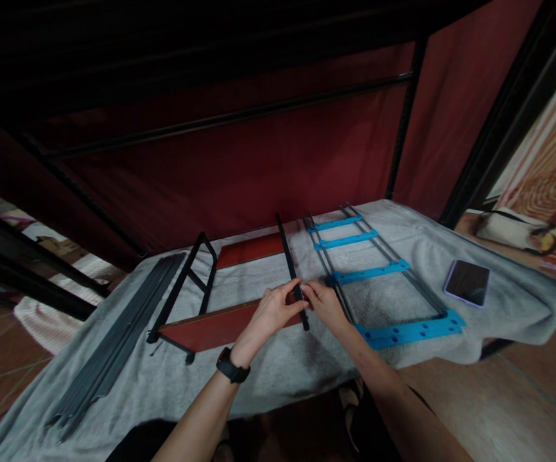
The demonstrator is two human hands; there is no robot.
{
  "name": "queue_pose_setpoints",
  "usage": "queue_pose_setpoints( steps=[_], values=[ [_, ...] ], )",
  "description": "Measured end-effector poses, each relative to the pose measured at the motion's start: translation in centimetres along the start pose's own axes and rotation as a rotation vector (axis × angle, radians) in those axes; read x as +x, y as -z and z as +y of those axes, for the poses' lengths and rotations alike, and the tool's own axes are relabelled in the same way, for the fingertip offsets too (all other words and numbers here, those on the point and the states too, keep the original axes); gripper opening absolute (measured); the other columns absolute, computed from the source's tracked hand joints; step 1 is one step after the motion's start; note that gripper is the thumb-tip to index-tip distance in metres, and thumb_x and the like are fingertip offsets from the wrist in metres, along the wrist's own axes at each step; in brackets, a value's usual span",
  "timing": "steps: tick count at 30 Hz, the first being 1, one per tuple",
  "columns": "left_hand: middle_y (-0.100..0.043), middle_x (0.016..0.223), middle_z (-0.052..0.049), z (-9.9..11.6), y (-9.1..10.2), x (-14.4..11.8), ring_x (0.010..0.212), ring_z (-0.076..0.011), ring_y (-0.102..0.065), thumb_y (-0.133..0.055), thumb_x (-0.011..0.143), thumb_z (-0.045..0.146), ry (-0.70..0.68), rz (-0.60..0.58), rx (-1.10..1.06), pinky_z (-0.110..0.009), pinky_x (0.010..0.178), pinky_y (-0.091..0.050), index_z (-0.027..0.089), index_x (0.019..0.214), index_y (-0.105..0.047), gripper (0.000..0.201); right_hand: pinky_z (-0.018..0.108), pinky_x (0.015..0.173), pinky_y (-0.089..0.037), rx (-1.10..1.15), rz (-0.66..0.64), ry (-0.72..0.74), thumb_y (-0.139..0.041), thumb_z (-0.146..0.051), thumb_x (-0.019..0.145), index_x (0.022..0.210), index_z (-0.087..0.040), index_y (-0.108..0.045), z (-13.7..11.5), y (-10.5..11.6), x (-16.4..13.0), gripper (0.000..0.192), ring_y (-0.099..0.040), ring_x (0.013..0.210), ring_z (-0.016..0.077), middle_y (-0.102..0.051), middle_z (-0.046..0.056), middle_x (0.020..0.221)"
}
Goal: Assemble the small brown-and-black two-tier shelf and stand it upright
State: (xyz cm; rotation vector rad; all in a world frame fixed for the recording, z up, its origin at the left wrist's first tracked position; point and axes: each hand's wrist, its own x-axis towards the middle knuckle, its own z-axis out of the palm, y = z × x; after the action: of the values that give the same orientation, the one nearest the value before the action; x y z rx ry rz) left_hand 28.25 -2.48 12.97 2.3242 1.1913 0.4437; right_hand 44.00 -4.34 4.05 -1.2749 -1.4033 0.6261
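A black metal upright bar (287,256) lies on the grey cloth (287,366), joined to two dark red shelf boards (210,327). My left hand (273,312), with a black watch on its wrist, pinches the bar at the near red board's end. My right hand (323,301) meets it from the right, fingertips closed on the same spot of the bar. A second black frame end (189,282) holds the boards' left side.
A black frame with several blue cross plates (379,271) lies right of my hands. A phone (467,282) rests further right on the cloth. A bundle of grey bars (114,340) lies at the left. Dark red fabric and black rack posts stand behind.
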Motion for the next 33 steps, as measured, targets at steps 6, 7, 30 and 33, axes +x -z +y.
queue_pose_setpoints(
  steps=[6, 7, 30, 33],
  values=[
    [-0.075, 0.109, -0.008, 0.06, 0.04, 0.05, 0.099, -0.0246, -0.069, -0.065, 0.085, 0.042, -0.005, -0.012, -0.003, -0.034, 0.088, -0.052, 0.019, 0.141, -0.056, 0.061, 0.026, 0.058, -0.038, -0.075, 0.019, -0.015, -0.039, -0.054, 0.099, 0.072, -0.022, -0.058, -0.11, 0.12, -0.07, 0.046, -0.053, 0.057, 0.0145, -0.056, -0.001, 0.06],
    [-0.075, 0.109, -0.007, 0.09, 0.05, 0.04, 0.098, -0.0243, -0.07, -0.065, 0.085, 0.043, -0.003, -0.013, -0.005, -0.034, 0.088, -0.053, 0.019, 0.141, -0.056, 0.061, 0.026, 0.059, -0.039, -0.051, 0.007, -0.028, -0.039, -0.053, 0.099, 0.077, -0.022, -0.06, -0.11, 0.22, -0.11, 0.044, -0.054, 0.059, 0.0148, -0.057, -0.001, 0.062],
    [-0.074, 0.115, -0.009, 0.08, 0.06, 0.07, 0.104, -0.025, -0.069, -0.068, 0.084, 0.039, -0.005, -0.015, -0.02, -0.035, 0.092, -0.051, 0.019, 0.14, -0.057, 0.06, 0.027, 0.066, -0.042, -0.04, -0.062, 0.048, -0.043, -0.044, 0.097, 0.081, -0.023, -0.057, 0.16, 0.41, -0.03, 0.03, -0.056, 0.069, 0.0162, -0.059, 0.0, 0.072],
    [-0.075, 0.111, -0.009, 0.2, 0.19, 0.06, 0.105, -0.0258, -0.068, -0.068, 0.084, 0.037, -0.001, -0.018, -0.009, -0.035, 0.092, -0.051, 0.019, 0.14, -0.058, 0.06, 0.027, 0.064, -0.038, -0.166, -0.039, 0.001, -0.039, -0.048, 0.099, 0.074, -0.022, -0.055, -0.21, 0.48, -0.2, 0.04, -0.053, 0.065, 0.016, -0.056, 0.0, 0.067]
  ],
)
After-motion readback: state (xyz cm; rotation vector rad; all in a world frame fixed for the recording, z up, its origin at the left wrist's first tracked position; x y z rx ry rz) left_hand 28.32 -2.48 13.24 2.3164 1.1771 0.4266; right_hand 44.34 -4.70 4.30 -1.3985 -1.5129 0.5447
